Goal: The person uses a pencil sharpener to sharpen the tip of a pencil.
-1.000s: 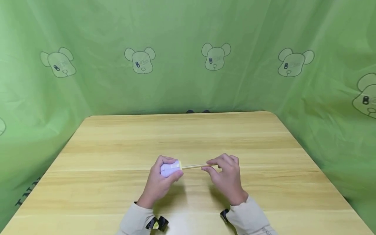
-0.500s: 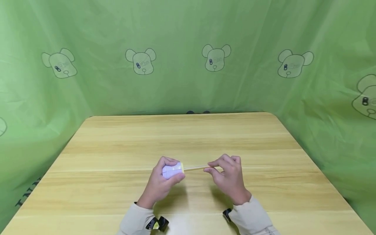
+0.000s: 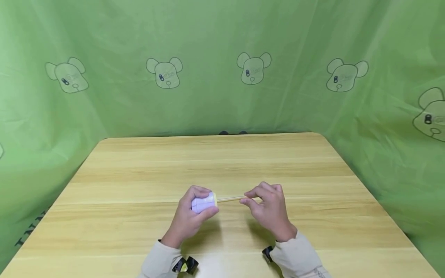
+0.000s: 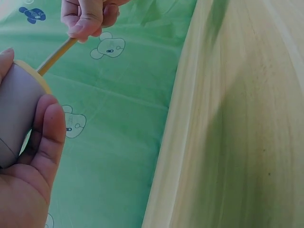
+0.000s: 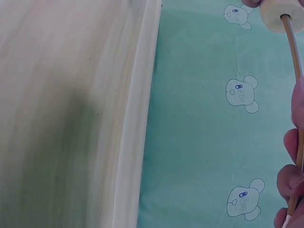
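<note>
My left hand (image 3: 187,218) grips a lavender pencil sharpener (image 3: 203,203) with a yellow rim, fingers and thumb around its sides. A thin yellow pencil (image 3: 230,199) sticks out of its right end. The thumb and fingers of my right hand (image 3: 272,211) pinch this pencil some way along. In the right wrist view, the pencil (image 5: 293,47) enters a round hole in the pale end of the sharpener (image 5: 273,16), and its other end looks whitish. The tip inside is hidden. Both hands are held above the table.
A wood-grain table (image 3: 222,162) spreads out under both hands, and their shadows fall on it. Green cloth (image 3: 208,104) printed with bear heads hangs behind and at both sides. Dark wrist devices (image 3: 185,265) show at the light sleeves.
Over the last second both hands have shifted very slightly, with less pencil showing between them than at first. The grips on the pencil sharpener and the pencil are kept.
</note>
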Available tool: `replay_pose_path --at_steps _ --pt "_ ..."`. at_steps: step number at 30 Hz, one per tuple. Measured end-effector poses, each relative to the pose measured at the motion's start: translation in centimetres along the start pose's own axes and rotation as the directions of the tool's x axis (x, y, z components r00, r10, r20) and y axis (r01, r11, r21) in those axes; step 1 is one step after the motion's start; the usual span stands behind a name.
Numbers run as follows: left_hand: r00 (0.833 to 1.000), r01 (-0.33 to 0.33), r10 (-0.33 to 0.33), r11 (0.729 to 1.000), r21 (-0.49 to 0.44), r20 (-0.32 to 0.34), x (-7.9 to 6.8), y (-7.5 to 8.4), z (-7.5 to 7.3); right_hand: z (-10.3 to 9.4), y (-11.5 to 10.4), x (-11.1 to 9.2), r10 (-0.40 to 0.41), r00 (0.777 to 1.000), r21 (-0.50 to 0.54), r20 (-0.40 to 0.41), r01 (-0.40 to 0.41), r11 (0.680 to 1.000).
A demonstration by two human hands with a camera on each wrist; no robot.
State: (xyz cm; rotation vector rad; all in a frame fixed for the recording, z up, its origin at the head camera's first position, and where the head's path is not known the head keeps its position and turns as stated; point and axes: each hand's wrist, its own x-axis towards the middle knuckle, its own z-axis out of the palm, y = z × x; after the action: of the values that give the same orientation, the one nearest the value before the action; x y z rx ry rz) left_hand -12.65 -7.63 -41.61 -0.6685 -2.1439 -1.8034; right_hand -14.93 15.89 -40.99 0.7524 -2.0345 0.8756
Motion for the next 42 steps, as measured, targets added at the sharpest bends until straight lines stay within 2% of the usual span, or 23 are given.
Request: replay_pose_path --at_steps 3,6,12,25,31,33,37,39,41,42 --pt "0.998 -0.056 0.056 0.998 0.023 0.002 -0.1 -0.1 -0.1 0.0 -0.2 0.1 0.009 1.000 -0.022 0.015 -0.008 1.000" --pt "0.997 -0.079 0.079 0.996 0.030 0.008 -0.2 -0.1 -0.1 -0.1 -0.3 0.0 0.025 0.999 -0.062 0.041 -0.022 0.998" --pt "0.996 -0.091 0.090 0.995 0.036 0.018 -0.1 -0.1 -0.3 -0.3 -0.4 -0.1 0.076 0.993 -0.115 0.095 -0.065 0.991" --pt "0.995 -0.093 0.092 0.995 0.028 0.026 -0.1 -0.1 -0.4 -0.8 -0.6 0.1 0.110 0.978 -0.098 0.178 -0.093 0.991" --pt "0.992 -0.117 0.115 0.993 0.036 0.046 -0.1 -0.3 -0.3 -1.3 -0.5 0.3 0.171 0.952 -0.088 0.254 -0.154 0.984" --pt "0.991 -0.128 0.125 0.991 0.045 0.055 -0.1 -0.3 -0.3 -1.4 -0.5 0.4 0.203 0.935 -0.083 0.291 -0.187 0.979" --pt "0.988 -0.144 0.140 0.988 0.055 0.072 -0.1 -0.5 -0.3 -1.7 -0.6 0.6 0.279 0.886 -0.084 0.371 -0.267 0.960" --pt "0.989 -0.135 0.131 0.990 0.048 0.070 -0.1 -0.5 -0.2 -1.8 -0.6 0.7 0.297 0.871 -0.090 0.391 -0.285 0.954" --pt "0.993 -0.107 0.105 0.994 0.033 0.056 -0.1 -0.5 -0.1 -1.7 -0.5 0.7 0.301 0.870 -0.091 0.391 -0.289 0.953" --pt "0.995 -0.089 0.088 0.996 0.024 0.045 -0.1 -0.4 -0.1 -1.6 -0.4 0.6 0.291 0.877 -0.084 0.381 -0.281 0.956"
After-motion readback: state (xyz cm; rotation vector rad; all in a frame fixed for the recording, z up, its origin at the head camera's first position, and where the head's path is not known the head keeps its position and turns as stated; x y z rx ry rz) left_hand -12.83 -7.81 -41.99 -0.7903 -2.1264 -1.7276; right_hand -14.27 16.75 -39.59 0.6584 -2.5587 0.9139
